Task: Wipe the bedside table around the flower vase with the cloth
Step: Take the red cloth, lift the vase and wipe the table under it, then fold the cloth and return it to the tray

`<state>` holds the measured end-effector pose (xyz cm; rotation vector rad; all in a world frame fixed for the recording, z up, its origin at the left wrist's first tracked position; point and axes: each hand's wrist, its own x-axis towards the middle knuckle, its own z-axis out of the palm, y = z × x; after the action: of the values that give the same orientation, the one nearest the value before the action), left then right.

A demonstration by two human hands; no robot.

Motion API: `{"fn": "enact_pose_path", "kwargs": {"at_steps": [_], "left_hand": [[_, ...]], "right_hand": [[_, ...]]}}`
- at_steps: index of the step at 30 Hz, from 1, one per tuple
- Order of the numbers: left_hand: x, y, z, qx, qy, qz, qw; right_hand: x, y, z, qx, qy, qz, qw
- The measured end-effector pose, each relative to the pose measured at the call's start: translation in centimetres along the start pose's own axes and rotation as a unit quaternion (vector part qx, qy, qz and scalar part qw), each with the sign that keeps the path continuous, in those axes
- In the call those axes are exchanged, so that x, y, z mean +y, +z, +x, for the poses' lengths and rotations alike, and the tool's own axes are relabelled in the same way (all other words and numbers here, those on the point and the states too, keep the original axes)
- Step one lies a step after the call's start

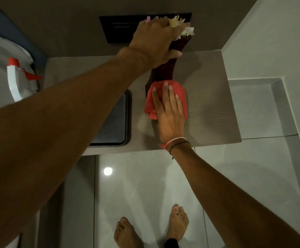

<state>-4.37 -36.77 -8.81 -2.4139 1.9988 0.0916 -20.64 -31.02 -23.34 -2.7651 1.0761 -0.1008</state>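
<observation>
Right hand [170, 111]: flat, pressing red cloth [150, 102] on worktop [213, 97], fingertips touching base of vase [165, 72]. Left hand [154, 42]: grasping vase top, nearer flowers [179, 26].

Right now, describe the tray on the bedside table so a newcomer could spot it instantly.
Start at the grey wood-grain bedside table set against the wall. At its left part, left of the red cloth pressed flat under the right hand, lies the dark rectangular tray with rounded corners and a raised rim. It is the only flat, black, empty thing there, unlike the tall dark red flower vase.
</observation>
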Motion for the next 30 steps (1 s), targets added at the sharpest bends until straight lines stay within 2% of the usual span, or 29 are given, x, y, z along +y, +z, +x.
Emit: {"fn": "enact_pose_path", "kwargs": {"at_steps": [2, 4, 7, 9, 13, 17, 20, 22, 24, 26, 28, 30], "left_hand": [[0.1, 0.1, -0.4, 0.004, 0.001, -0.002, 1.0], [0.4, 0.1, -1.0, 0.004, -0.004, 0.002, 1.0], [1.4, 0.4, -2.4, 0.009, -0.018, 0.001, 1.0], [2.6, 0.9, -3.8, 0.025, -0.031, 0.002, 0.999], [4.8, 2.9, -7.0, 0.031, -0.047, -0.002, 0.998], [5.7, 3.4, -8.7, 0.05, -0.05, -0.015, 0.997], [4.9, 3.0, -11.3, 0.122, -0.036, -0.022, 0.992], [4.2, 3.3, -14.7, 0.195, -0.071, -0.101, 0.973], [3.1, 4.6, -18.9, 0.214, -0.138, -0.255, 0.933], [1.9, 6.2, -22.8, 0.142, -0.21, -0.42, 0.871], [1.0, 7.6, -25.5, 0.037, -0.258, -0.591, 0.763], [-0.1, 9.0, -27.0, -0.032, -0.29, -0.705, 0.646]], "right_hand": [[0.6, 0.5, -1.9, -0.069, -0.03, -0.018, 0.997], [0.9, 0.2, -3.8, -0.105, -0.025, 0.007, 0.994], [1.0, -1.2, -6.9, -0.049, 0.042, 0.153, 0.986], [1.0, -2.4, -8.8, 0.024, 0.088, 0.274, 0.957], [2.2, -5.2, -10.4, 0.076, 0.168, 0.499, 0.847], [3.4, -6.3, -11.0, 0.063, 0.32, 0.637, 0.698], [3.0, -6.4, -11.3, 0.039, 0.367, 0.729, 0.577], [2.5, -6.6, -11.4, 0.016, 0.374, 0.773, 0.512], [1.2, -6.8, -11.1, -0.022, 0.381, 0.794, 0.474], [-0.4, -6.9, -10.4, -0.039, 0.377, 0.804, 0.458], [-2.3, -7.0, -9.3, -0.045, 0.361, 0.813, 0.454], [-4.6, -6.7, -7.9, -0.061, 0.347, 0.811, 0.467]]}}
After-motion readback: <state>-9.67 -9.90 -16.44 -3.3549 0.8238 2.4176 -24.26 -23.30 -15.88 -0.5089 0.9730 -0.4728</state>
